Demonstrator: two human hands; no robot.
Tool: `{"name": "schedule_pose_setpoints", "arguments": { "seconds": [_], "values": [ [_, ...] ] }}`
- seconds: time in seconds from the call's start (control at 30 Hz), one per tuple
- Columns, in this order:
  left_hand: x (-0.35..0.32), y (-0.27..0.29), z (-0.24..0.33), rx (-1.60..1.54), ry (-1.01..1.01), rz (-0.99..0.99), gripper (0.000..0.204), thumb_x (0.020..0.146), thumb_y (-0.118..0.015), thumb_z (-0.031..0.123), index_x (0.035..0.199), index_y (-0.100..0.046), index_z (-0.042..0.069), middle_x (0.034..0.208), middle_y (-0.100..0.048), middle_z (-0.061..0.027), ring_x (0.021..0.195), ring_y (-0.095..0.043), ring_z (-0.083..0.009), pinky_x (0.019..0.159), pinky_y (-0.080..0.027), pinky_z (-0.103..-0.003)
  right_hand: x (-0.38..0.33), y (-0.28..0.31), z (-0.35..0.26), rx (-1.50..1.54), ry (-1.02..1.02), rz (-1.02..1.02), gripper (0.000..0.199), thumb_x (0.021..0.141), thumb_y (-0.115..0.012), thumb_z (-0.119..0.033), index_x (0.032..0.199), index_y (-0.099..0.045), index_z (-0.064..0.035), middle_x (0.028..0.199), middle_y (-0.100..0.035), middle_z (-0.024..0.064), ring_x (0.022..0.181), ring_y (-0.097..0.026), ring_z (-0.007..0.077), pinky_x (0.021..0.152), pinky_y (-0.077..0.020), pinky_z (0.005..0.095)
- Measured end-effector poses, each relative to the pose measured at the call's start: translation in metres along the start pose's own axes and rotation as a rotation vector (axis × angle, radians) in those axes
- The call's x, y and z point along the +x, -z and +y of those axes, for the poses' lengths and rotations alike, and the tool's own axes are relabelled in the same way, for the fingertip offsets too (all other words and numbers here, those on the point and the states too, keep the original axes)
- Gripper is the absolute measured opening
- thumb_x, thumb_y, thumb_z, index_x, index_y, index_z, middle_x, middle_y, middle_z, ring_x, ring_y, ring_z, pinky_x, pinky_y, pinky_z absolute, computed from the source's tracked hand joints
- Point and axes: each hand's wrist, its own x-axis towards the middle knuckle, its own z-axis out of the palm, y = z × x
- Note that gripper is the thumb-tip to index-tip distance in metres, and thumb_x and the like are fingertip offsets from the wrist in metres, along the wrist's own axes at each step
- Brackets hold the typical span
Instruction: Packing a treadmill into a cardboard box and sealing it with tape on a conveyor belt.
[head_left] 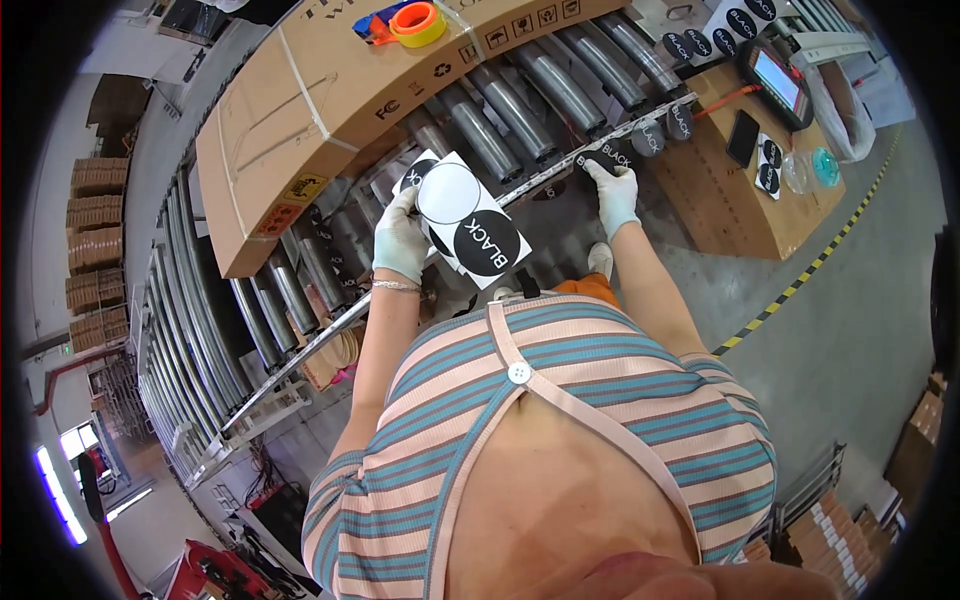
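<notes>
While stacks of brown cartons (98, 240) stand far at the left edge, a roller conveyor (520, 110) of smooth grey metal tubes runs across the upper part of the view. On its rollers lies a long flat cardboard box (300, 110), matte brown, with small warning labels near one end. On top of this box rests a roll of orange tape (418, 24), round and glossy.

Below the box, the left hand (398, 240), in a thin pale glove, grasps a glossy white sticker sheet (465, 220) by its left edge; the sheet carries one black round sticker and one empty white circle, and it is held over the rollers just in front of the body.

To the right, the right hand (614, 192), also gloved, pinches a black round sticker (603, 160) at the metal side rail (600, 140) of the conveyor, where more black round stickers hang in a row.

Further right, a second carton (730, 200) serves as a small table. On it lie a handheld scanner (775, 82) with a bright screen, a dark phone (742, 137) and some clear plastic film (810, 170). The floor is smooth grey concrete with a yellow-black striped line (800, 285).
</notes>
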Motion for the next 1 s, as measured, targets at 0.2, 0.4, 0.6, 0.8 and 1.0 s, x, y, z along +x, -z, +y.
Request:
{"name": "schedule_pose_setpoints", "arguments": {
  "seconds": [0.2,0.4,0.6,0.8,1.0],
  "values": [
    [0.002,0.003,-0.014,0.310,-0.227,-0.139,0.023,0.093,-0.054,0.011,0.109,-0.060,-0.005,0.105,-0.067,-0.0137,0.095,-0.065,-0.0229,0.084,-0.054,-0.033,-0.016,-0.021,-0.033,-0.267,-0.117,0.048,0.080,0.066,-0.085,-0.033,0.123,-0.046,0.0078,0.116,-0.060,0.0216,0.106,-0.061,0.0271,0.093,-0.0475,0.0352],
    [-0.008,-0.031,-0.010,0.199,-0.156,-0.073,0.022,0.092,-0.057,0.013,0.106,-0.063,-0.004,0.102,-0.068,-0.0108,0.092,-0.065,-0.0195,0.084,-0.052,-0.030,0.001,-0.009,0.003,-0.524,-0.426,0.138,0.091,0.067,-0.079,-0.058,0.124,-0.051,0.0073,0.119,-0.061,0.0191,0.108,-0.061,0.0272,0.091,-0.0489,0.0367],
    [-0.008,-0.056,-0.009,0.268,-0.172,-0.073,0.020,0.088,-0.063,0.011,0.100,-0.063,-0.005,0.093,-0.068,-0.0111,0.079,-0.066,-0.0183,0.069,-0.053,-0.030,-0.104,0.011,-0.091,0.019,-0.128,-0.904,0.049,0.090,-0.063,-0.044,0.117,-0.058,-0.0035,0.105,-0.063,0.0037,0.096,-0.057,0.0116,0.087,-0.0445,0.0275],
    [-0.011,-0.082,-0.018,0.489,-0.276,0.110,0.026,0.089,-0.067,0.023,0.098,-0.066,-0.001,0.087,-0.068,-0.0056,0.072,-0.060,-0.0110,0.063,-0.047,-0.024,-0.124,0.008,-0.123,-0.018,-0.084,-0.890,0.017,0.087,-0.070,-0.012,0.099,-0.069,-0.0002,0.089,-0.067,0.0008,0.081,-0.059,0.0065,0.076,-0.0479,0.0222],
    [-0.021,-0.073,-0.011,0.761,-0.415,0.068,0.039,0.096,-0.054,0.033,0.088,-0.072,-0.001,0.089,-0.071,-0.0082,0.081,-0.060,-0.0126,0.078,-0.046,-0.026,-0.113,0.014,-0.129,0.227,0.057,-0.794,0.010,0.090,-0.066,-0.009,0.097,-0.068,-0.0015,0.089,-0.067,0.0003,0.081,-0.060,0.0049,0.075,-0.0479,0.0208]
  ]
}}
